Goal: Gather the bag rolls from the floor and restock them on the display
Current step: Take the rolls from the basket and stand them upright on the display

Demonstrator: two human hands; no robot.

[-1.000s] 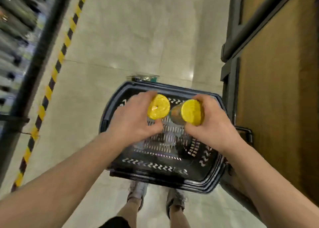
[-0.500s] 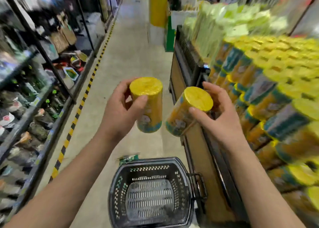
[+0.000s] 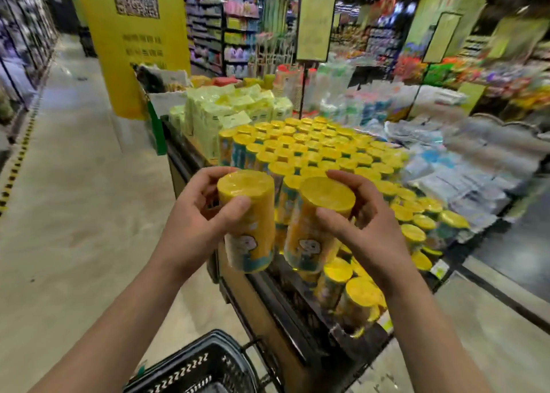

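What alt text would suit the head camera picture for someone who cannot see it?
The left hand grips the left bag roll and the right hand the right bag roll, both yellow, by a display packed with matching rolls. A black basket stands on the floor below.

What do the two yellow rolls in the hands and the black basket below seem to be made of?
Left roll and right roll: likely rolled plastic film under glossy clear wrap, judging by the shiny highlights and wrinkles. Basket: probably hard, matte plastic, given its moulded slots.
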